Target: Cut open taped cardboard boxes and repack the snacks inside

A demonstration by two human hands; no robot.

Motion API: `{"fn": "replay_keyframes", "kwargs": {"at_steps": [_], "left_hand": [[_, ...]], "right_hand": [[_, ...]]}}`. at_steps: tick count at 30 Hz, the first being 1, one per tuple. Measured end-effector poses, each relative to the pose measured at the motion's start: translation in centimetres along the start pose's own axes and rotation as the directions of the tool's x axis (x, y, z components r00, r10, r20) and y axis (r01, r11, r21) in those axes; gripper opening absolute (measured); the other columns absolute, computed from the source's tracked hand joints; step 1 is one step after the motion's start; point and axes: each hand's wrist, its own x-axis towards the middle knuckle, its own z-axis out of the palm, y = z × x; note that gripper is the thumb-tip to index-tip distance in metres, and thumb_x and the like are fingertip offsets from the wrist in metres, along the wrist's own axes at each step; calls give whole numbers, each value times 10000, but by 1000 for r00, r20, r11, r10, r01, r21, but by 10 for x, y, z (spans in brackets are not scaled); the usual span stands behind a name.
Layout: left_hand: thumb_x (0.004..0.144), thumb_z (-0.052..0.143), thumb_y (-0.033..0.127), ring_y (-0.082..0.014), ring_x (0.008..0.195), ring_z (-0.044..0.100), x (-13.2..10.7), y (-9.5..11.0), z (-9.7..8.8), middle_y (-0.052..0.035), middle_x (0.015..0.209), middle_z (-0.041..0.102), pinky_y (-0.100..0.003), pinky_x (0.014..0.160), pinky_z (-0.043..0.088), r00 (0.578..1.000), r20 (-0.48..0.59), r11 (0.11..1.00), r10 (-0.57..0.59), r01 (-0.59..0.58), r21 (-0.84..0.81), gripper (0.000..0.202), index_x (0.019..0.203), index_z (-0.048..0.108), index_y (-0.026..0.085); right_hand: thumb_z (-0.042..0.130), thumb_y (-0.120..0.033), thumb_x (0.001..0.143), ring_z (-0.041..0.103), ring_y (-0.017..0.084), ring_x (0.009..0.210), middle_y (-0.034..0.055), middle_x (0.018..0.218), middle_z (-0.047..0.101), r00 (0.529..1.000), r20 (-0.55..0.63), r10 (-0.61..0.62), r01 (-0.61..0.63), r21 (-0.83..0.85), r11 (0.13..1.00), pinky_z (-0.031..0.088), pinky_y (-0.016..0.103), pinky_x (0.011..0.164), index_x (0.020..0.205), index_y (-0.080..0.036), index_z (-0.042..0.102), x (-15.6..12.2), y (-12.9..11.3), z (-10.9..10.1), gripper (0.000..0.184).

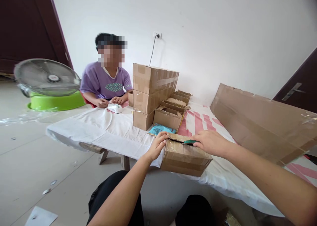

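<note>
In the head view a taped cardboard box [185, 158] lies at the table's front edge, its top slit along a dark gap. My right hand [210, 142] is closed around a green utility knife [190, 141], whose tip sits at the gap. At the box's far left corner, my left hand [157, 146] grips the edge, thumb and fingers bent over it. A blue packet [162, 130] lies just behind the box.
Stacked closed boxes [146, 97] and a row of opened boxes [168, 117] stand behind. A large cardboard sheet [262, 123] leans at right. Across the table [104, 128] sits a person [105, 82] by a white device [115, 108]. A fan [47, 77] rests on a green tub [56, 102].
</note>
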Motion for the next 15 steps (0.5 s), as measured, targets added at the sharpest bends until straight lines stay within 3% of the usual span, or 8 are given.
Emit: {"fn": "replay_keyframes", "kwargs": {"at_steps": [5,8,15], "left_hand": [[932,354,578,-275,1200,456,1,1,0,-113,1195,509,-447,1078,329,1000,0,999,16,-16,30,498,1086,625,190],[946,344,550,-272,1206,461,0,2,1,-115,1199,521,-445,1080,331,1000,-13,999,21,-20,36,485,1091,633,189],[971,288,518,-262,1203,472,0,3,4,-107,1201,537,-441,1084,338,1000,-27,997,10,-8,82,501,1113,644,194]], "right_hand": [[548,-305,887,665,234,804,46,860,724,987,99,125,-124,-24,992,435,283,620,1026,-321,720,-30,27,-5,222],[534,-300,891,663,224,791,37,893,727,976,124,180,-186,37,982,438,285,618,1056,-329,705,-52,45,-2,239],[509,-313,906,652,241,899,68,999,699,976,34,214,-217,111,970,483,330,746,1195,-309,648,-80,56,24,321]]}}
